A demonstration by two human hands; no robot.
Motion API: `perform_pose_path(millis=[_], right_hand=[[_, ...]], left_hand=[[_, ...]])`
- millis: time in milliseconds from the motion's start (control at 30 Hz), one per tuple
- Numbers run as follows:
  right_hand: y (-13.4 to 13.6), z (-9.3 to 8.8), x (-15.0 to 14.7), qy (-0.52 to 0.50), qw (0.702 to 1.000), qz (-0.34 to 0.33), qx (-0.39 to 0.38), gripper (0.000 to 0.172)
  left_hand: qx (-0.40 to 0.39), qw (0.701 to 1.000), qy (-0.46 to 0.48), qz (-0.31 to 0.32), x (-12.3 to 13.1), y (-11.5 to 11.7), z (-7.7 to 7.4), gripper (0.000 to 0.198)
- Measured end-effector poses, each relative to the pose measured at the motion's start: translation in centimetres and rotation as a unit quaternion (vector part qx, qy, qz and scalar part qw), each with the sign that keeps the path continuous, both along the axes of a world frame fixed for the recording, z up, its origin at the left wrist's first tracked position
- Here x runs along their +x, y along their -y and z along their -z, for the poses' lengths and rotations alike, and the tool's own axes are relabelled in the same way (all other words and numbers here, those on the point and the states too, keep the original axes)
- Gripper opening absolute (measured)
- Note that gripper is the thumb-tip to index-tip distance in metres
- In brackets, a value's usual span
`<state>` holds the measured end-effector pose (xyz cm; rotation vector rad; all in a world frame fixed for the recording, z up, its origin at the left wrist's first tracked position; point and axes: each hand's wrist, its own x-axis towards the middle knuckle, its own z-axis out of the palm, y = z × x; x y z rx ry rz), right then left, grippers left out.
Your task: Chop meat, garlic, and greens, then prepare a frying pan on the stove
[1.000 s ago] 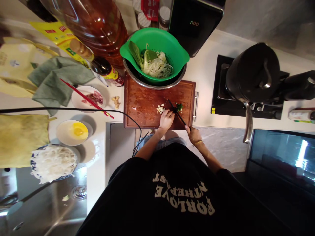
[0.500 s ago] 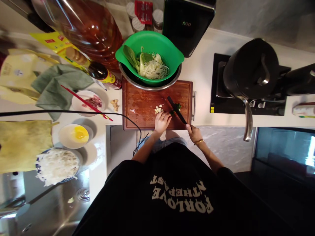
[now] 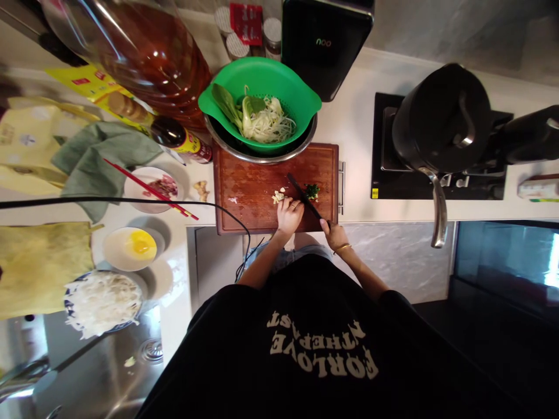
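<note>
The white table (image 3: 362,128) ran across the scene. A black pot (image 3: 441,116) sat on the cooker at its right, and a big bottle of amber oil (image 3: 144,52) stood at the far left, both probably set out of the way of the blade. A wooden cutting board (image 3: 262,186) lay at the near edge, straight in front of the person. Touching its far edge, a green colander (image 3: 259,96) of leaves and pale shreds sat inside a steel bowl (image 3: 262,156), close enough to draw from.

To the left, an egg in a small bowl (image 3: 131,247) and a plate of white shreds (image 3: 102,299) stood well apart from the board.

The right hand (image 3: 335,235) had its grip closed round the handle of a dark knife (image 3: 305,201). The blade slanted far and left across the board's right part, its edge down beside a small heap of chopped greens (image 3: 311,190).

The left hand (image 3: 289,214) rested on the board just left of the blade with its fingers curled in, most likely to keep the tips back from the edge. Whether its grip pinched anything could not be told. A few pale chopped bits (image 3: 278,196) lay just beyond it.
</note>
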<state>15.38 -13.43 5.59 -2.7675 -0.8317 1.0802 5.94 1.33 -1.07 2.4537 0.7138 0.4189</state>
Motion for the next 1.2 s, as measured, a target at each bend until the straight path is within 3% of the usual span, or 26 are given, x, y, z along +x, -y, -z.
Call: perform_pose_path(millis=[200,567,733,867,1033,1133,1200], right_hand=[[0.6,0.2,0.4,0.021,0.998,0.032,0.057,0.057],[1.9,-1.6,1.3,0.019,0.999,-0.032,-0.001,0.053],[1.2,-0.9,1.0,0.009,1.000,-0.015,-0.017,0.057],[-0.1,0.5,0.5,0.011,1.000,0.009,0.003,0.057],[-0.5,1.5,0.5,0.001,0.996,0.030,0.088,0.060],[0.5,1.1,1.1,0.004,0.994,0.015,0.105,0.062],[1.3,0.7,1.4,0.004,0.995,0.003,0.104,0.062]], left_hand=[[-0.038,0.999,0.003,0.005,0.9,-0.2,-0.2,0.021],[-0.029,0.999,0.014,0.000,-0.3,-0.5,-0.6,0.022],[-0.034,0.999,0.007,0.031,0.3,-0.8,-0.1,0.022],[-0.038,0.998,0.006,0.051,0.2,-0.7,-0.6,0.023],[-0.025,0.999,-0.005,-0.041,-1.7,-0.3,-2.3,0.023],[-0.012,0.993,-0.036,-0.112,-3.0,-0.2,-3.1,0.026],[-0.016,0.991,-0.061,-0.120,-3.4,0.0,-3.3,0.026]])
